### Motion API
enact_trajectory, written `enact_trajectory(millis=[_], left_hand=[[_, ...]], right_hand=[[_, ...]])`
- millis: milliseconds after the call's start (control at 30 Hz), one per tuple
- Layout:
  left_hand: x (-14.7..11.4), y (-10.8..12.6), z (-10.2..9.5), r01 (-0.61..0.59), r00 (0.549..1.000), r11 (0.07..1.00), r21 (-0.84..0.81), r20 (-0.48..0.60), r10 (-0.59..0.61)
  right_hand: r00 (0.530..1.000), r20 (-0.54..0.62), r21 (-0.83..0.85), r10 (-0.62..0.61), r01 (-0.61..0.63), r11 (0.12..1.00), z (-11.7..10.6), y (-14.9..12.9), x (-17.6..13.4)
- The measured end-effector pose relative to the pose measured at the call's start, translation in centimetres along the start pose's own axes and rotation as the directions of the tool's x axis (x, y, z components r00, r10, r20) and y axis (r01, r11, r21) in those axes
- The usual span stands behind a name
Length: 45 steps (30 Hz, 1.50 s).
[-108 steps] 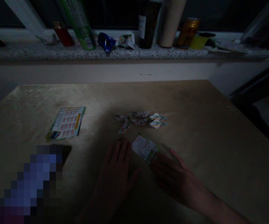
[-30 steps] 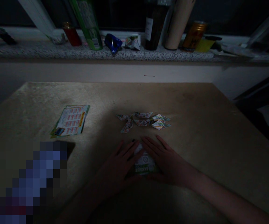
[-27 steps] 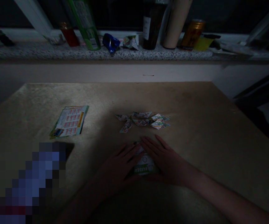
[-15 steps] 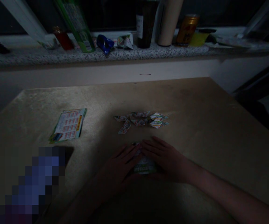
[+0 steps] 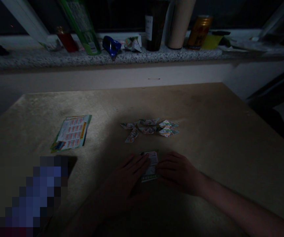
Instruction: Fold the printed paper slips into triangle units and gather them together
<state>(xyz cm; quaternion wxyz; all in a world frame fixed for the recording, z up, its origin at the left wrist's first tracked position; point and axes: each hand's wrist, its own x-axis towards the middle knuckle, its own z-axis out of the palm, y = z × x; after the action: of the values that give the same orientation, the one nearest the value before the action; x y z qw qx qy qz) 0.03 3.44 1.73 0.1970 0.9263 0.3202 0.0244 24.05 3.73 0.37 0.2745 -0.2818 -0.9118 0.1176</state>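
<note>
A folded printed paper sheet [image 5: 153,159] lies on the table between my hands. My left hand [image 5: 130,174] rests flat on its left part, fingers stretched over the print. At the paper's right edge, my right hand [image 5: 177,171] has its fingers bent together, pinching the edge; the thumb is hidden. Just beyond, several small boat-shaped folded papers [image 5: 148,130] sit in a cluster. To the left lies a stack of printed leaflets [image 5: 70,133], the top one bearing red text blocks.
A blurred-out bluish object [image 5: 40,187] lies at the front left of the table [image 5: 206,112]. Along the granite windowsill [image 5: 132,59] stand a green container [image 5: 82,29], a dark bottle [image 5: 154,29], a beige cylinder [image 5: 181,24], a gold can [image 5: 200,33] and crumpled wrappers [image 5: 111,46].
My right hand has drawn back to the right, from lying over the paper's middle to its right edge, uncovering more print. My left hand stays nearly in place.
</note>
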Motion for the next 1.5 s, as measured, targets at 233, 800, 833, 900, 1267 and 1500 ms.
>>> enact_trajectory(millis=[233,800,833,900,1267,1500], left_hand=[[-0.3,0.6,0.1,0.002,0.999,0.999,-0.035,0.036,0.000],[-0.5,1.4,0.3,0.006,1.000,1.000,0.020,0.004,-0.006],[-0.5,1.5,0.2,0.009,1.000,0.999,0.035,0.004,-0.010],[-0.5,1.7,0.0,0.006,1.000,0.998,0.055,-0.003,-0.006],[-0.6,2.0,1.7,0.042,0.996,0.984,0.170,-0.081,-0.029],[-0.9,2.9,3.1,0.101,0.983,0.969,0.225,-0.171,-0.062]], right_hand=[[0.989,-0.021,0.155,0.146,-0.141,0.978,0.1,0.1,0.3],[0.919,-0.053,0.144,0.390,-0.379,0.914,0.5,0.5,1.4],[0.926,-0.061,0.093,0.371,-0.365,0.926,0.4,0.5,1.4],[0.948,-0.079,-0.028,0.307,-0.310,0.950,0.2,0.3,1.4],[0.936,-0.069,-0.283,0.344,-0.349,0.894,0.7,0.7,1.4],[0.936,-0.056,-0.273,0.348,-0.349,0.896,0.8,0.7,1.5]])
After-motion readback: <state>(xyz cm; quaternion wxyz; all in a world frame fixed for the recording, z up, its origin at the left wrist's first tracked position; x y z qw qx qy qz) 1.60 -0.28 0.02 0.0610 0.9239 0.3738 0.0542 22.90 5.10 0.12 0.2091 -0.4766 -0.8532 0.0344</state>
